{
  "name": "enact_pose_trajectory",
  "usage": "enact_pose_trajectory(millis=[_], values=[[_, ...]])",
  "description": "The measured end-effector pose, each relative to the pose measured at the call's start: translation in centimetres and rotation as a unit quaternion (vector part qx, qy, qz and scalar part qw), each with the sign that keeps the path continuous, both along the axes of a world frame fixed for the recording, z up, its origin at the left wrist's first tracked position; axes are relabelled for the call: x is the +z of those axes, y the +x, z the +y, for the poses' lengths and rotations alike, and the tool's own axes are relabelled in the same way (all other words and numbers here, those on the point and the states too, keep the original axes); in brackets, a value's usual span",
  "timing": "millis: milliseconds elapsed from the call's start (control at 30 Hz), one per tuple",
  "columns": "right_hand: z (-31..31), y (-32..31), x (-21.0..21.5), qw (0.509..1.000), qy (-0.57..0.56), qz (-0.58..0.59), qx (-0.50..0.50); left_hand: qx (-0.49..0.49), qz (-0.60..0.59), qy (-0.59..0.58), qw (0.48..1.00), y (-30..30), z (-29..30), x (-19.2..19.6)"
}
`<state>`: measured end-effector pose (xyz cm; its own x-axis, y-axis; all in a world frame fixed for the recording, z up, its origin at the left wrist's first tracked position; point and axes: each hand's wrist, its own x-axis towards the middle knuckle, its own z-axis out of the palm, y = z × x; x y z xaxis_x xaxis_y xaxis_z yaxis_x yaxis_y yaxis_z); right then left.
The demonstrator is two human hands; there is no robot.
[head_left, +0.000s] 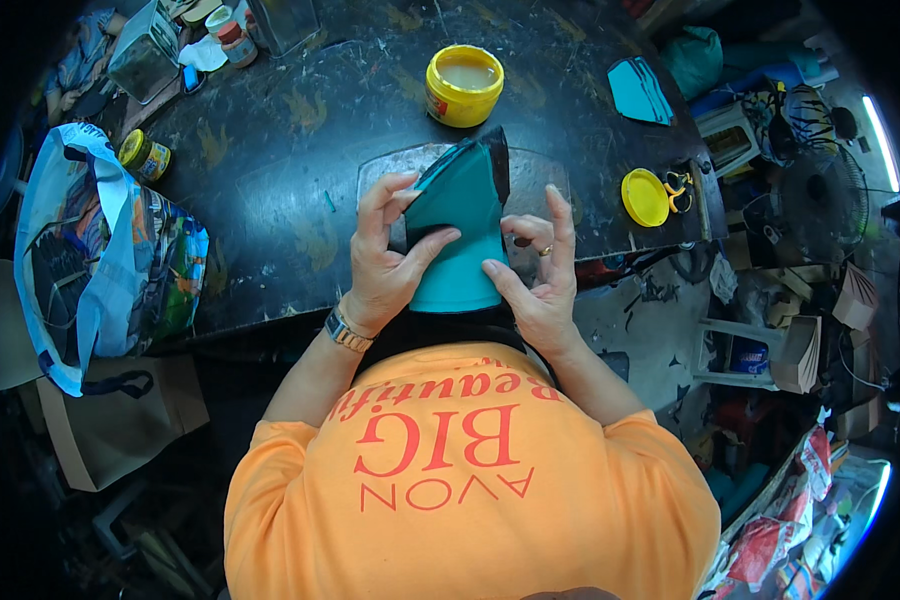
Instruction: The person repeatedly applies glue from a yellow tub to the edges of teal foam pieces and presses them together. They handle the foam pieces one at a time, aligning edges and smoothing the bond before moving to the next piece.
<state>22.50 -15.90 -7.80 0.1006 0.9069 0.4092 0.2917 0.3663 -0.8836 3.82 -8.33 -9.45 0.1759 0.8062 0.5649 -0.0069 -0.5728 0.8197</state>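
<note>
Two hands of yours flank the teal piece (455,245), which is held up at the near edge of the bench (270,215). Your left hand (382,255) grasps its left side, thumb across the front, fingers curling behind. Your right hand (542,268) sets its thumb tip at the right edge, index finger raised; I can't tell whether its bent fingers pinch. The piece hides some fingertips, and its dark upper layers blur together.

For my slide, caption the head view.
Left hand holds a teal piece, right hand touching it, near an open yellow tub.
</note>
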Motion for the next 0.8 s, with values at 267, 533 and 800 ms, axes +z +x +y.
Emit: enact_pose_trajectory(millis=[267,533,800], values=[[0.8,0.4,1.4,0.972,-0.083,0.218,0.012,-0.003,0.054,-0.064,0.996,-0.1,0.0,0.8],[9.7,13.1,2.0,0.984,0.027,0.117,-0.134,-0.009,0.094,-0.037,0.995,0.0,0.2,0.8],[21.3,26.1,-0.9,0.955,-0.031,-0.013,-0.294,-0.009,0.096,-0.036,0.995,0.0,0.2,0.9]])
